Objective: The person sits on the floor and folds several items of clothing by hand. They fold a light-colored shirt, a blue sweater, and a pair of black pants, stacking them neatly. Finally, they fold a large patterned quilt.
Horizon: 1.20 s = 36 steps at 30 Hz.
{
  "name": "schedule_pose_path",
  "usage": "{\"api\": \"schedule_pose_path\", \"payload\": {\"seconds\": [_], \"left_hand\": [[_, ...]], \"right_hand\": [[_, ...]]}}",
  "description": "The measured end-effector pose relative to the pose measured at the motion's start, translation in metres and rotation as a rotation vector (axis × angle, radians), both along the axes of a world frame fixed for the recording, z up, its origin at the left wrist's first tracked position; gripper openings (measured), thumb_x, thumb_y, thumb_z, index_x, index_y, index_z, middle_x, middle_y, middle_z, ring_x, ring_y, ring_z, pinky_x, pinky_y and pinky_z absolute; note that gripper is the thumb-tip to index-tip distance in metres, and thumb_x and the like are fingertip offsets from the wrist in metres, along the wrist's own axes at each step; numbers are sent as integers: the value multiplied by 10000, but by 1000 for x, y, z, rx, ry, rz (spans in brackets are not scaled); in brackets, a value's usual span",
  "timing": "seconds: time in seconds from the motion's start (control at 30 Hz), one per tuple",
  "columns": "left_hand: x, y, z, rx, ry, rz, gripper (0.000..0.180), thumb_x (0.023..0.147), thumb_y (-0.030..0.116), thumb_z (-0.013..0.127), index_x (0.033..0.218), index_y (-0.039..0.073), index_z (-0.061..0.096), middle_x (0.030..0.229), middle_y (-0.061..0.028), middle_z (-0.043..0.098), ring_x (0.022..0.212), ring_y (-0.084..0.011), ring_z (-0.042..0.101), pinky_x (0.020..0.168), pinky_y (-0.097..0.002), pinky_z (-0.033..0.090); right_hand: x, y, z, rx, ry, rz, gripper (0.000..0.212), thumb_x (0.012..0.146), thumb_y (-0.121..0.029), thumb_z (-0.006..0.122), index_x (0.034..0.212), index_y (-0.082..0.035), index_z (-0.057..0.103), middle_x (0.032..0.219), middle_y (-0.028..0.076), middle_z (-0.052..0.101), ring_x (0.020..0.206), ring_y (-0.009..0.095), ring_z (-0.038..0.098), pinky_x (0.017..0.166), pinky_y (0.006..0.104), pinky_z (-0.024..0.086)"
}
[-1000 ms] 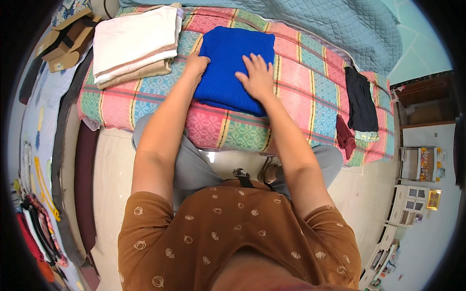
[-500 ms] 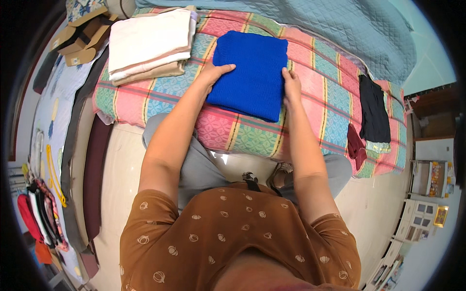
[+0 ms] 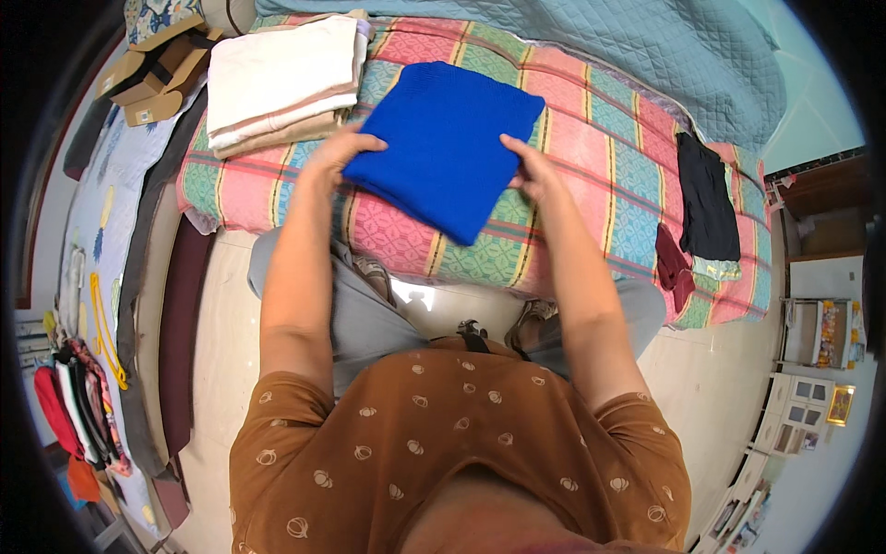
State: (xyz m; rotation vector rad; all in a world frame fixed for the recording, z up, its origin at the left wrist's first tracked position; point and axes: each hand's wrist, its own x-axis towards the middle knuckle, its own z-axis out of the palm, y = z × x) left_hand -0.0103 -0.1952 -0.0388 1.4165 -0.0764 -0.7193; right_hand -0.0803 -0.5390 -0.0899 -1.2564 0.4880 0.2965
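A blue folded sweater (image 3: 445,143) of ribbed knit lies tilted over the plaid bedspread (image 3: 392,226), its near corner turned toward me. My left hand (image 3: 334,159) grips its left edge, thumb on top and the other fingers hidden beneath. On the opposite side my right hand (image 3: 540,175) holds the right edge, thumb over the cloth and fingers curled below. Just left of the sweater sits a stack of folded white and beige cloths (image 3: 281,78), close to my left hand.
Toward the bed's right end lie a black folded garment (image 3: 709,198) and a maroon cloth (image 3: 674,266). An open cardboard box (image 3: 157,78) stands at the far left. A blue quilted cover (image 3: 646,55) runs along the back. Clothes (image 3: 78,406) are heaped at lower left.
Both hands have shifted left and slightly toward me, bringing the sweater along. It has turned clockwise, its near corner swinging left, and now lies nearer the white stack.
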Motion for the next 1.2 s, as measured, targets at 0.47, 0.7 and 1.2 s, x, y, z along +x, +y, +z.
{"api": "schedule_pose_path", "payload": {"seconds": [0.47,0.7,1.2], "left_hand": [[-106,-7,-104,66,-234,993,922,753,167,842,1435,-102,282,1311,-277,484,1243,-335,487,1023,-424,440],[-123,-21,-84,-221,75,887,614,837,87,755,1285,-101,379,1172,-253,584,1023,-320,634,867,-444,561],[-116,6,-15,-429,-213,720,421,833,-48,665,1231,-8,533,1042,-137,670,873,-212,665,774,-332,564]], "right_hand": [[-46,38,-19,-412,-532,-676,591,861,-253,751,1308,44,503,1383,174,487,1224,293,518,1052,387,415],[42,24,11,-1234,-426,91,953,810,-573,705,1452,58,388,1418,306,484,1327,404,478,1118,442,364],[4,29,31,-125,-125,335,556,778,-201,796,1258,3,604,1130,154,695,995,266,684,931,380,537]]}}
